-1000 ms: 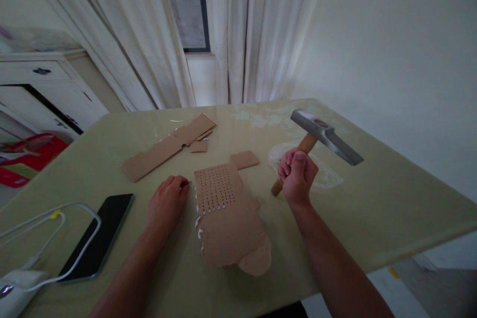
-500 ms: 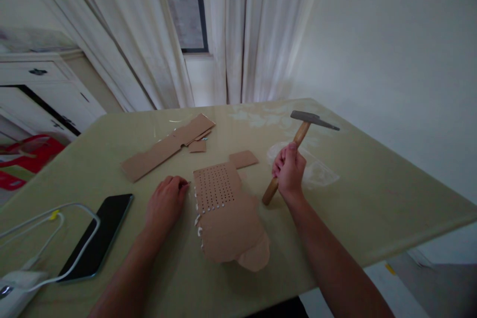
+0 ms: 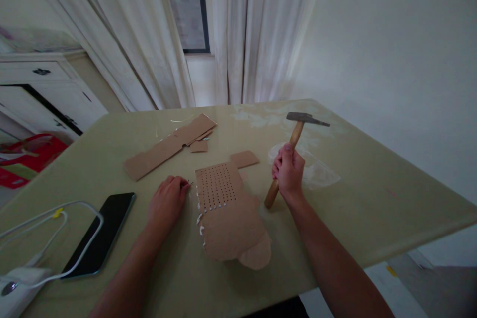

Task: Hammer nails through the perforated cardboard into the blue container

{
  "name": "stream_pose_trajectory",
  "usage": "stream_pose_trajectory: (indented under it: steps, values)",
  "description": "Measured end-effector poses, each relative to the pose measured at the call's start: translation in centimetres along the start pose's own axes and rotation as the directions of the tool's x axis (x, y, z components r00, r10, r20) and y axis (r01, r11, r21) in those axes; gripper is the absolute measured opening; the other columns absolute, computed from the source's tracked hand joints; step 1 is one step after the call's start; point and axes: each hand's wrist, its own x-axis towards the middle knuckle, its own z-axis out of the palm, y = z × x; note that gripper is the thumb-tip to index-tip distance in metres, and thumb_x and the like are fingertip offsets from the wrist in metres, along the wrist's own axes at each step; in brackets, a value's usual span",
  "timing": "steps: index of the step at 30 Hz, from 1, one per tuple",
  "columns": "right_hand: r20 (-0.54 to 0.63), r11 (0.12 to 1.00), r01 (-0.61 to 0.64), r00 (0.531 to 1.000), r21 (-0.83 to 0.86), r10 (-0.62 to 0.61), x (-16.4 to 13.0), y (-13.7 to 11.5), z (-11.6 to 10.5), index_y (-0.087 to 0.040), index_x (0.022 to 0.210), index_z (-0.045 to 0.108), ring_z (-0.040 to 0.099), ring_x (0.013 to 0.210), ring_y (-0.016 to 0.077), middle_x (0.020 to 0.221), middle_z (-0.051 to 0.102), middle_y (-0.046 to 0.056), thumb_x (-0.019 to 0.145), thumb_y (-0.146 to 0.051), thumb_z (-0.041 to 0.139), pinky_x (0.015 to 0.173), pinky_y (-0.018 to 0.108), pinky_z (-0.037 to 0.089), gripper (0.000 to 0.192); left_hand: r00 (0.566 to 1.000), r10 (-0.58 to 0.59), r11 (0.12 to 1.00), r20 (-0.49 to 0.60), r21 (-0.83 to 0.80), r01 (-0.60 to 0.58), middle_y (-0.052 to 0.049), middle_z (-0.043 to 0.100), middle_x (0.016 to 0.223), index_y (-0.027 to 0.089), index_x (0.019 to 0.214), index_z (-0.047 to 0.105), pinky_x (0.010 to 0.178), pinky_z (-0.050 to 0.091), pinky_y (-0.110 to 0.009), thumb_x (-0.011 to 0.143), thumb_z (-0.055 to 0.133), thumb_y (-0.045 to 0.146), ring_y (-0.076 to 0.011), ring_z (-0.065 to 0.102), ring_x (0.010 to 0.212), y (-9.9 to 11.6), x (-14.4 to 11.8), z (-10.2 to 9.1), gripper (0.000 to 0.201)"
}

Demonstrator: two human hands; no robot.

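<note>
My right hand [image 3: 288, 173] grips the wooden handle of a hammer [image 3: 294, 139]; its metal head points right, and the handle's lower end rests near the table just right of a cardboard piece. That brown cardboard piece [image 3: 229, 216] lies flat before me, with a grid of small holes in its upper part and white bits along its left edge. My left hand [image 3: 166, 202] rests on the table just left of it, fingertips pinched on a small dark nail by the cardboard's upper left corner.
The olive table [image 3: 372, 198] also carries a long cardboard strip [image 3: 167, 146], small cardboard scraps [image 3: 244, 159], a clear plastic bag [image 3: 320, 171], a dark phone [image 3: 100, 233] and a white cable [image 3: 59, 208]. Curtains and a window stand behind; a white cabinet is at left.
The hammer has come down from a raised, tilted pose to nearly upright with its handle end near the table. My right hand moved slightly left. My left hand stayed put.
</note>
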Motion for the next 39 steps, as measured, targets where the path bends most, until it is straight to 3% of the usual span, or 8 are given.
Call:
stream_pose_trajectory:
  steps: [6, 14, 21, 26, 29, 34, 39]
  values:
    - [0.053, 0.990, -0.031, 0.998, -0.140, 0.039, 0.0, 0.7, -0.3, -0.028, 0.075, 0.044, 0.039, 0.033, 0.0082, 0.051, 0.042, -0.012, 0.094, -0.079, 0.064, 0.029, 0.020, 0.034, 0.058, 1.000, -0.004, 0.999, 0.017, 0.037, 0.003, -0.014, 0.073, 0.110, 0.017, 0.103, 0.072, 0.096, 0.054, -0.043, 0.104, 0.045, 0.031, -0.0314, 0.070, 0.106, 0.0, 0.0, 0.0, 0.030]
    - [0.203, 0.949, -0.046, 0.973, -0.311, 0.114, 0.0, 1.7, -0.3, -0.024, 0.083, 0.060, 0.044, 0.034, 0.0112, 0.051, 0.046, -0.010, 0.092, -0.063, 0.071, 0.030, 0.023, 0.035, 0.041, 1.000, 0.009, 1.000, 0.012, 0.026, -0.009, -0.013, 0.073, 0.109, 0.018, 0.103, 0.071, 0.093, 0.054, -0.042, 0.104, 0.045, 0.032, -0.0309, 0.070, 0.105, 0.1, -0.1, 0.0, 0.029]
    - [0.340, 0.927, -0.002, 0.930, -0.375, 0.140, -1.0, 1.1, 0.2, -0.024, 0.078, 0.058, 0.049, 0.039, 0.0115, 0.053, 0.051, -0.008, 0.093, -0.057, 0.071, 0.036, 0.022, 0.040, 0.038, 0.999, 0.036, 0.999, 0.016, 0.017, -0.037, -0.014, 0.073, 0.109, 0.018, 0.103, 0.070, 0.096, 0.054, -0.044, 0.104, 0.045, 0.033, -0.0313, 0.070, 0.104, 0.1, -0.1, 0.0, 0.029]
    - [0.387, 0.929, 0.010, 0.911, -0.369, 0.144, -1.6, 0.6, 0.5, -0.024, 0.091, 0.060, 0.057, 0.041, 0.0130, 0.064, 0.064, -0.005, 0.095, -0.055, 0.069, 0.039, 0.024, 0.049, 0.032, 0.999, 0.023, 1.000, 0.035, 0.019, -0.024, -0.013, 0.072, 0.109, 0.019, 0.101, 0.069, 0.095, 0.054, -0.044, 0.104, 0.043, 0.033, -0.0313, 0.070, 0.105, 0.3, -0.1, -0.2, 0.029]
    - [0.365, 0.925, 0.059, 0.927, -0.375, 0.089, -1.6, 0.3, 0.5, -0.025, 0.101, 0.059, 0.056, 0.041, 0.0127, 0.068, 0.067, -0.005, 0.098, -0.054, 0.066, 0.040, 0.024, 0.047, 0.030, 0.999, 0.014, 1.000, 0.035, 0.022, -0.015, -0.013, 0.072, 0.109, 0.020, 0.101, 0.069, 0.094, 0.054, -0.043, 0.104, 0.044, 0.034, -0.0311, 0.070, 0.104, 0.4, -0.2, -0.2, 0.029]
    - [0.269, 0.847, 0.235, 0.956, -0.476, -0.114, -1.0, -0.2, -0.2, -0.025, 0.102, 0.060, 0.062, 0.051, 0.0164, 0.067, 0.067, -0.004, 0.101, -0.047, 0.065, 0.053, 0.027, 0.047, 0.023, 0.999, 0.010, 0.999, 0.034, 0.032, -0.011, -0.013, 0.072, 0.110, 0.019, 0.103, 0.069, 0.093, 0.054, -0.044, 0.105, 0.044, 0.033, -0.0316, 0.070, 0.105, 0.4, -0.2, -0.2, 0.030]
    - [0.125, 0.744, 0.353, 0.930, -0.567, -0.346, -1.1, -1.0, -0.7, -0.025, 0.111, 0.063, 0.066, 0.062, 0.0205, 0.072, 0.068, -0.002, 0.104, -0.047, 0.065, 0.064, 0.031, 0.047, 0.023, 0.999, 0.006, 1.000, 0.042, 0.030, -0.008, -0.013, 0.073, 0.113, 0.019, 0.104, 0.069, 0.094, 0.054, -0.042, 0.106, 0.044, 0.032, -0.0311, 0.071, 0.107, 0.5, -0.3, -0.4, 0.029]
